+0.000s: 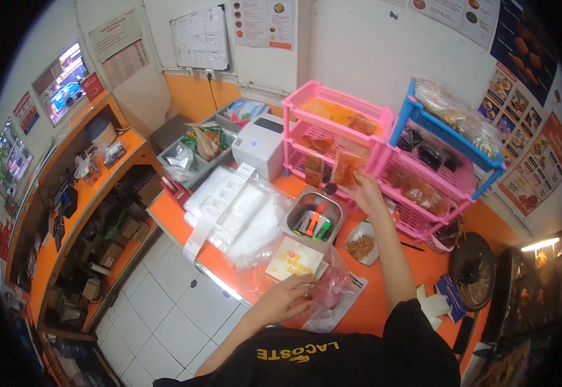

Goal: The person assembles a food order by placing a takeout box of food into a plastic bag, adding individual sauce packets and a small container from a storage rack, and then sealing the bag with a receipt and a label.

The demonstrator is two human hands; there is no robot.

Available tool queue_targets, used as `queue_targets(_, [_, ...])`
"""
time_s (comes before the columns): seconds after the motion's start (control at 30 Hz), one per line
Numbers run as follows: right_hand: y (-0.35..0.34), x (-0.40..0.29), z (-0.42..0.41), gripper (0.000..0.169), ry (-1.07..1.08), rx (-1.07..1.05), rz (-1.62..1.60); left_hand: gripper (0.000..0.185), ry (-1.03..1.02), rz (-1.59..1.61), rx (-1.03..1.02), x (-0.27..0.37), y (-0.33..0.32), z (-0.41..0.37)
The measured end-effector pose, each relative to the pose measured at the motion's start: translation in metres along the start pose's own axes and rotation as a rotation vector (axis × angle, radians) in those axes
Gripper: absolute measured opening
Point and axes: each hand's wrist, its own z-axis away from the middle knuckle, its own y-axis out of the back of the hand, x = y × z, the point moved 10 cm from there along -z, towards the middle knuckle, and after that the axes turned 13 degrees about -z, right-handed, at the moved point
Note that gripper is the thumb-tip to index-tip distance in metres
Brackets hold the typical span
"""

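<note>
My right hand (367, 193) pinches a clear sachet of orange-red sauce (346, 168) in front of the pink plastic rack (287, 116). Just left of it, a brown sachet (314, 169) hangs over the rack's edge. My left hand (286, 300) lies against the near edge of a cream box with yellow print (294, 260); whether it grips anything is unclear. Around the box is a thin, clear reddish plastic bag (339, 273). Beyond the box stands a steel tub (290, 217) holding markers. A white paper tray (360, 242) of brown shredded food sits beneath my right forearm.
Stacked clear plastic bags (257, 227) lie under a long printed receipt (220, 208) left of the tub. Behind them stands a white label printer (259, 145) beside a grey divided bin (196, 169). A blue-topped rack (455, 130) and a round black lid (472, 271) are at right.
</note>
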Motion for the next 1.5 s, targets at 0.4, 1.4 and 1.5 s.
queue_targets(0.4, [0.114,-0.023,0.165,0.041,0.052,0.288,0.362,0.019,-0.054,0.275,-0.153,0.042,-0.036,-0.027])
queue_targets(1.4, [0.256,-0.019,0.166,0.036,0.122,0.65,0.892,0.036,0.074,-0.311,-0.22,-0.076,-0.196,-0.304])
queue_targets(1.5, [0.228,-0.036,0.202,0.033,0.4,0.606,0.797,0.035,-0.152,-0.181,-0.296,-0.069,-0.196,-0.286])
